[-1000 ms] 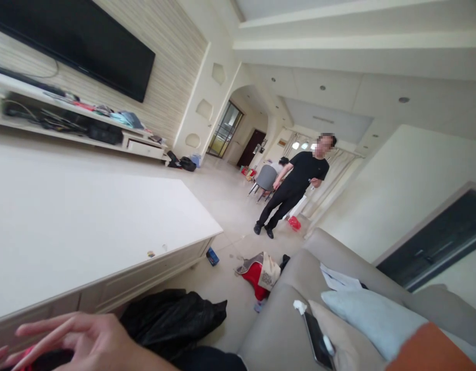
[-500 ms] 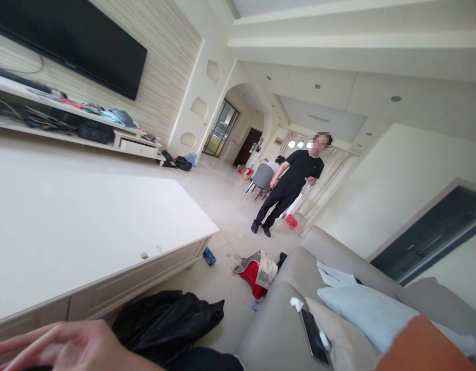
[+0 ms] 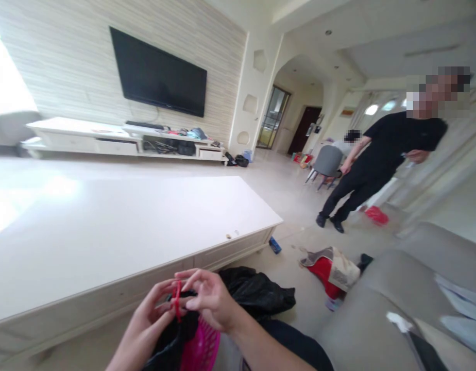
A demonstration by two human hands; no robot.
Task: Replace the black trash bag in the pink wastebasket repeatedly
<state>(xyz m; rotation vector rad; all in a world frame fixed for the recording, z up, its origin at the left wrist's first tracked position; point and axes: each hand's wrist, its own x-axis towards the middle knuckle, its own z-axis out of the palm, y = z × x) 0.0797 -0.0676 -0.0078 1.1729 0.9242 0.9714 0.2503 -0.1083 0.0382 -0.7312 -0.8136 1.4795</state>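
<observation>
Low in the head view, my left hand [image 3: 155, 312] and my right hand [image 3: 209, 299] are close together at a red drawstring [image 3: 178, 301]. The red strip runs along the top of a black plastic bag [image 3: 166, 348]. My left fingers close round the strip and bag edge, while my right fingers pinch at the same place from the other side. Beneath and beside the bag is a pink slotted basket [image 3: 205, 345], partly covered by my right forearm. The bag's lower part is out of frame.
A white coffee table [image 3: 145, 221] lies just beyond my hands. Another black plastic bag [image 3: 257, 291] is on the floor. To the right stand a grey sofa [image 3: 361, 319] and a crumpled red and beige bag [image 3: 330, 270]. A person in black [image 3: 373, 154] stands farther back.
The view has swung left, bringing both hands, the red drawstring and the pink basket into sight. The person in black now appears larger and farther right.
</observation>
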